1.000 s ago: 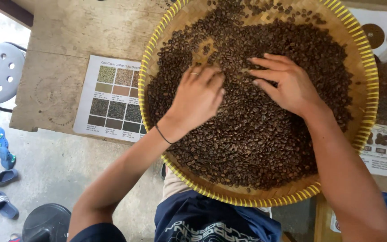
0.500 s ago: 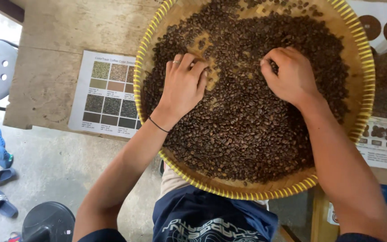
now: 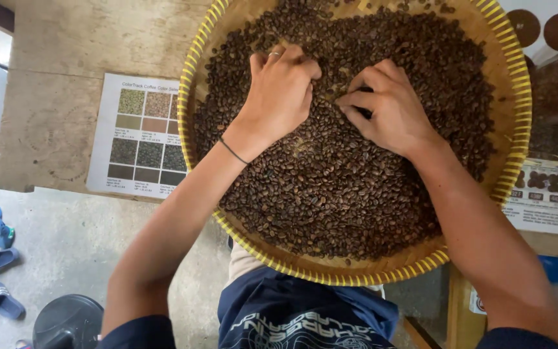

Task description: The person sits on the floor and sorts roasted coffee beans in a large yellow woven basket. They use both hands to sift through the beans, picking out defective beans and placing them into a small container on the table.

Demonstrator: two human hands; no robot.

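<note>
Soft, even daylight fills the view — brightest at nine o'clock, where the concrete floor (image 3: 66, 232) washes pale. Shadows are faint, pooled only under the hands among the coffee beans (image 3: 330, 194). Focus is sharp centrally — edges bow slightly, and the two o'clock corner looks hazy.

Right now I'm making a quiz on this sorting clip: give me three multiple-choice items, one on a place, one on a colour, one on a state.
1. Where is the chart?
A. In the tray
B. On the table, left of the tray
C. On the floor

2. What colour is the tray's rim?
A. Yellow
B. Red
C. Blue

3. How are the hands?
A. Lifted clear
B. Gripping the rim
C. Down on the beans

Answers:
1 B, it lies on the table, its edge at the tray.
2 A, yellow bands ring it.
3 C, left hand and right hand rest on the beans, fingers curled.
</note>
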